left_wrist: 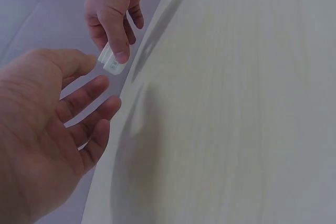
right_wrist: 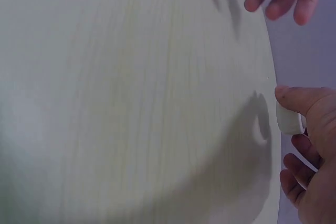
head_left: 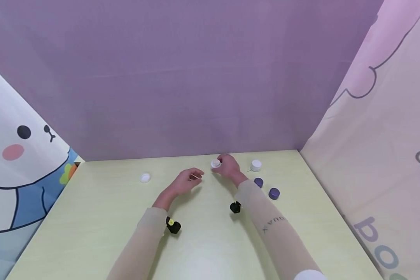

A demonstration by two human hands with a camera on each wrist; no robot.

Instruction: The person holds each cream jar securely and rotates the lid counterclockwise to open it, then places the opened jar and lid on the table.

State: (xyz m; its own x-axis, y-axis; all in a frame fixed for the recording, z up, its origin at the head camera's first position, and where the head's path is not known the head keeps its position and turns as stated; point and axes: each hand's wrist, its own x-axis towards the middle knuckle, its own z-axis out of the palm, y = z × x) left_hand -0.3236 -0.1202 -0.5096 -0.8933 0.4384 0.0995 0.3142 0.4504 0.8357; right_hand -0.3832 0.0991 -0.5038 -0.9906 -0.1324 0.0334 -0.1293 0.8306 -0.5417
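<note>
Sleeves [head_left: 287, 241]; left hand [head_left: 184, 181] loose, right hand [head_left: 229, 166] round white container [head_left: 215, 163]; purple caps [head_left: 274, 193], head view only

The held container [head_left: 215, 163], the tub [head_left: 256, 166] and the disc [head_left: 145, 177] are white; two caps [head_left: 274, 193] are purple. My feed shows a pale yellow, wood-grained tabletop [head_left: 91, 233], beige sleeves [head_left: 143, 237], one dark-lettered, and a mauve backdrop [head_left: 196, 77]. I see a white-and-blue cartoon [head_left: 7, 171] with a pink cheek [head_left: 13, 152], and a pale pink panel [head_left: 371, 155] with grey outlines.
</note>
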